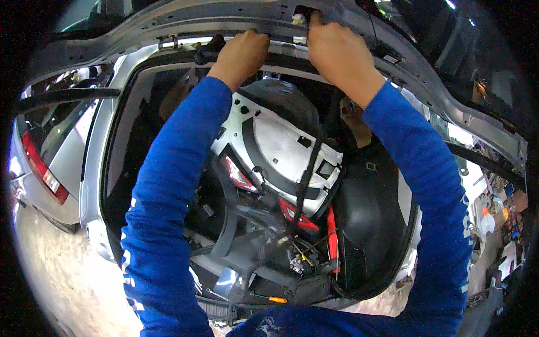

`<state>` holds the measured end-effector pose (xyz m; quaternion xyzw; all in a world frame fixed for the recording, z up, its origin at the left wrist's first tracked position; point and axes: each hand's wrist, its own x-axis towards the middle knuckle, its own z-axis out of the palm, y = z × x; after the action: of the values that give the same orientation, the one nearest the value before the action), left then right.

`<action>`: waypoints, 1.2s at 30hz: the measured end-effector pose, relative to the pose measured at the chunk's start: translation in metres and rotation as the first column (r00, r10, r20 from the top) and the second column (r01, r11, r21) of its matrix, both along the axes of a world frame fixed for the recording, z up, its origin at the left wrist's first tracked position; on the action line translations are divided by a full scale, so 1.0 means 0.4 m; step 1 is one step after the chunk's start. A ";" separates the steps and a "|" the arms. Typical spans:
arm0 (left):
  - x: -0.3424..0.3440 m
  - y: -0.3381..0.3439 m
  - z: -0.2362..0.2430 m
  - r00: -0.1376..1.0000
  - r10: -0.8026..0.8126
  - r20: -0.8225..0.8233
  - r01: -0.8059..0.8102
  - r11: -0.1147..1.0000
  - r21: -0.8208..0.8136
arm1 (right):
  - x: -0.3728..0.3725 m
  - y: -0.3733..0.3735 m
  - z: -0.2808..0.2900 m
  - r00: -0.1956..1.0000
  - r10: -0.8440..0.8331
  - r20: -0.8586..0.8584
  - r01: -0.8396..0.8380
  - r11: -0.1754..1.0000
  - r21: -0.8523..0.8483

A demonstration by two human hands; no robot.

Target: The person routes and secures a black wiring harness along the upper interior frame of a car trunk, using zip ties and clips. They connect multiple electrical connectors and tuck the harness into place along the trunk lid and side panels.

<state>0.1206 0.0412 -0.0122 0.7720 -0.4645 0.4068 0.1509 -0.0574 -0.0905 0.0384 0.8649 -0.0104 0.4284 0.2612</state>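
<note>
Both my arms, in blue sleeves, reach up to the raised tailgate (370, 33) of a car. My left hand (244, 53) is closed at the tailgate's lower metal edge, its fingers curled away from view; whatever they hold is hidden. Beside it sits a black rubber grommet or hose end (209, 50). My right hand (339, 50) is closed too, with a finger pushed into a dark opening in the metal panel. A small whitish clip (298, 19) shows at that opening. What the right fingers pinch, if anything, cannot be seen. A dark cable or strap (310, 174) hangs below.
Inside the open boot lie a white-backed trim panel (275, 146), red-and-clear lamps (238, 174) and a red bar (333, 238). An orange-handled screwdriver (277, 300) rests near the boot sill. Another car (48, 168) stands at left; cluttered shelves (508, 213) are at right.
</note>
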 end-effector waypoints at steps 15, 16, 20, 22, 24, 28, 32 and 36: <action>-0.012 0.040 -0.001 1.000 -0.014 -0.020 0.014 1.000 0.013 | 0.088 0.026 0.023 0.990 -0.126 0.067 0.114 0.980 0.161; -0.009 0.036 -0.001 0.999 -0.021 -0.025 0.022 0.999 0.030 | 0.094 0.027 0.024 0.989 -0.118 0.089 0.101 0.979 0.176; -0.025 -0.001 0.004 0.996 0.082 0.031 -0.081 0.997 -0.014 | 0.098 0.025 0.022 0.981 -0.177 0.084 0.163 0.974 0.156; -0.050 -0.029 0.002 0.991 0.124 0.055 -0.123 0.992 -0.012 | 0.100 0.027 0.018 0.977 -0.185 0.109 0.166 0.972 0.166; -0.076 -0.049 -0.006 0.983 0.173 0.065 -0.171 0.985 -0.035 | 0.107 0.032 0.016 0.969 -0.221 0.111 0.206 0.970 0.131; -0.047 -0.011 0.002 0.980 0.182 0.085 -0.189 0.979 0.077 | 0.119 0.026 0.009 0.979 -0.179 0.098 0.162 0.974 0.158; 0.051 0.051 0.028 0.984 0.049 0.174 -0.069 0.991 0.115 | 0.097 -0.005 -0.024 0.981 -0.179 0.072 0.162 0.968 0.191; 0.061 0.048 0.005 0.994 0.062 0.089 -0.073 0.990 0.125 | 0.048 0.011 -0.109 0.980 0.023 0.197 -0.085 0.946 0.313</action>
<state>0.1448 0.0605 -0.0102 0.7775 -0.4690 0.4135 0.0674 -0.0384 -0.0860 -0.0051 0.8507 -0.0811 0.5090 0.1033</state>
